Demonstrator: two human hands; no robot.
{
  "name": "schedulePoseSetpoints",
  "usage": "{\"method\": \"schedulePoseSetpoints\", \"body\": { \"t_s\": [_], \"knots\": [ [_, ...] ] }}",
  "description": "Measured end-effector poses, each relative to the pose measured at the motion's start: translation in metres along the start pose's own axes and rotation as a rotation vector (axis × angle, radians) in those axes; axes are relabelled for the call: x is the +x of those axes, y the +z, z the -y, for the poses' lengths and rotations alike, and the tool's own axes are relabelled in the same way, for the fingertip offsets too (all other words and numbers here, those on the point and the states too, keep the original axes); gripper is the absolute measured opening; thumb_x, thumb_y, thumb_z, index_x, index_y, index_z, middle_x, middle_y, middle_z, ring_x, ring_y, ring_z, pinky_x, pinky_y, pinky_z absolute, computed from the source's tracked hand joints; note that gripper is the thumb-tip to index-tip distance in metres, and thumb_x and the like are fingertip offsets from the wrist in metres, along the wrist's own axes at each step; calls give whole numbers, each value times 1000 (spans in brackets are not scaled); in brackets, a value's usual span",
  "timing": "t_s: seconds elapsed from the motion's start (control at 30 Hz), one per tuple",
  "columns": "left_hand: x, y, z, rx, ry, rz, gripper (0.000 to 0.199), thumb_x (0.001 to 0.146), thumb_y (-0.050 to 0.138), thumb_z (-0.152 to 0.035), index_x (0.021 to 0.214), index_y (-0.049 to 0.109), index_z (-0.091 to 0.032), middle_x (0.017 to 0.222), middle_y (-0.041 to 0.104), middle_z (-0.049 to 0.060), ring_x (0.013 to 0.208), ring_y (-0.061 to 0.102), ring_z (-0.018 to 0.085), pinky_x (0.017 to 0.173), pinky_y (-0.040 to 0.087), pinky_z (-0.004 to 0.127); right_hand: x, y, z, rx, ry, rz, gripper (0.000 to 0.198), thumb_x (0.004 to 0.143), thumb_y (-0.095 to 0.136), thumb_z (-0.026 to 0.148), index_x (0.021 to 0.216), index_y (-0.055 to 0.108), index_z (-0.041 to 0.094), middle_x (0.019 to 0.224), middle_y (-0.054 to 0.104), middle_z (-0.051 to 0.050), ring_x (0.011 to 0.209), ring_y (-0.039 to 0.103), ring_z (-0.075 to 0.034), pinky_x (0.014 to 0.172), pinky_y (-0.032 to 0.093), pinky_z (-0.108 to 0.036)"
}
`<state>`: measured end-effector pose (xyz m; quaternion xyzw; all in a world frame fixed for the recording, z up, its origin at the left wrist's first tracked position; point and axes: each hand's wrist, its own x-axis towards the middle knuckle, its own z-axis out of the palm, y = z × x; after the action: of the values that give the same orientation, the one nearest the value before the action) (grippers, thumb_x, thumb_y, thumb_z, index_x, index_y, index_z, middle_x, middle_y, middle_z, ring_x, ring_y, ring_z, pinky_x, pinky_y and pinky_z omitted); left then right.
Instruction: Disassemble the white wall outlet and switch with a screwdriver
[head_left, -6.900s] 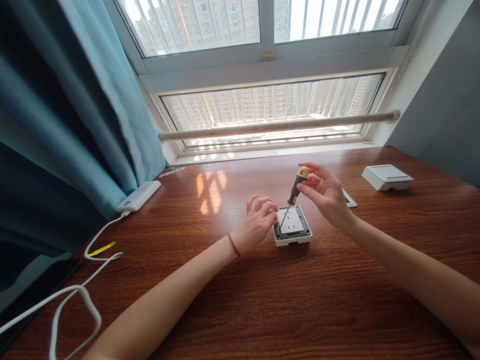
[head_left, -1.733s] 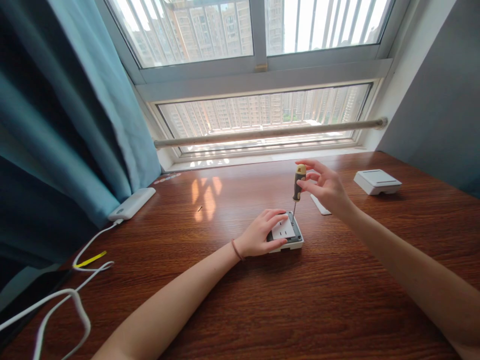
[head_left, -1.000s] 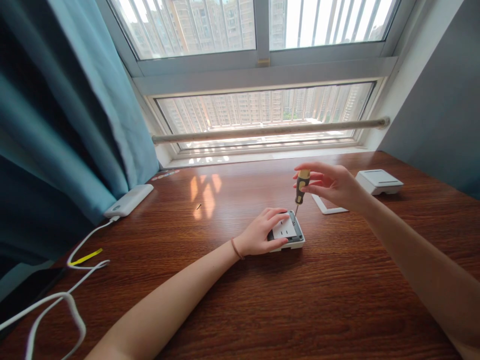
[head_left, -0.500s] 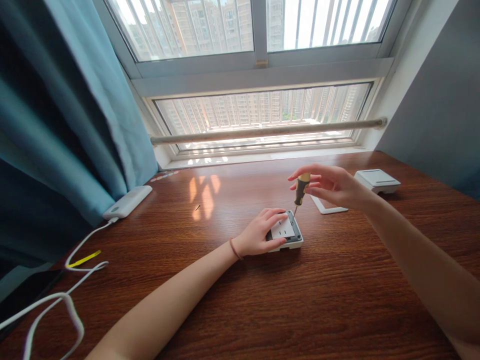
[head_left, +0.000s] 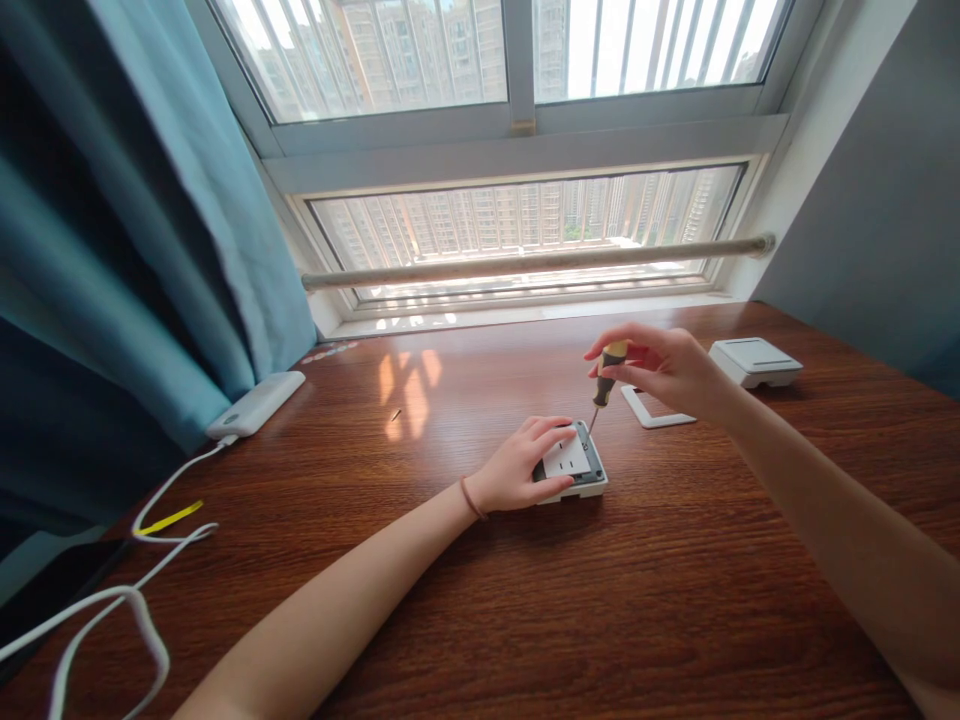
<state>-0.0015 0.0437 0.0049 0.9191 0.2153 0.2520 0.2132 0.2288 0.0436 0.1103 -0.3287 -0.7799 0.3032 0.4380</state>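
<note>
A wall socket [head_left: 568, 459] with a white face, dark grey surround and white box lies on the wooden table. My left hand [head_left: 521, 466] grips it from the left, fingers over the top and thumb along the near edge. Above its right side, my right hand [head_left: 651, 366] holds a screwdriver [head_left: 602, 388] by its black and yellow handle. The screwdriver leans to the right, its tip down at the grey surround on the socket's right side. Whether the tip sits in a screw is too small to tell.
Behind my right hand lie a white frame [head_left: 664, 418] and a second white box [head_left: 756, 362]. A small screw-like piece [head_left: 396, 414] is left of centre. At left are a white power strip [head_left: 256, 408], its cable [head_left: 180, 456] and a yellow strip [head_left: 171, 517].
The screwdriver's handle has tipped a little to the right, and my right hand's fingers have closed further round it. My left hand and the socket have stayed in place.
</note>
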Motion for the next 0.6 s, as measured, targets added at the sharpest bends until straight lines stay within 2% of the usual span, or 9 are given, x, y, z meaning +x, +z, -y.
{"method": "schedulePoseSetpoints", "body": {
  "t_s": [0.3, 0.6],
  "knots": [
    [0, 0, -1, 1, -1, -1, 55, 81, 55, -38, 131, 39, -21, 135, 42, 13, 122, 39, 27, 105, 32, 45, -1, -1, -3, -8, 27, -26, 28, 77, 63, 34, 98, 60, 17, 94, 66, -8, 85, 66, -21, 79, 56, -40],
    [0, 0, 0, 9, -6, 9, 55, 81, 55, -39, 130, 39, -20, 135, 41, 13, 123, 39, 26, 106, 31, 44, -1, 0, -2, -32, 8, -15, 24, 78, 63, 31, 97, 59, 17, 93, 66, -7, 83, 66, -20, 80, 55, -39]
  ]
}}
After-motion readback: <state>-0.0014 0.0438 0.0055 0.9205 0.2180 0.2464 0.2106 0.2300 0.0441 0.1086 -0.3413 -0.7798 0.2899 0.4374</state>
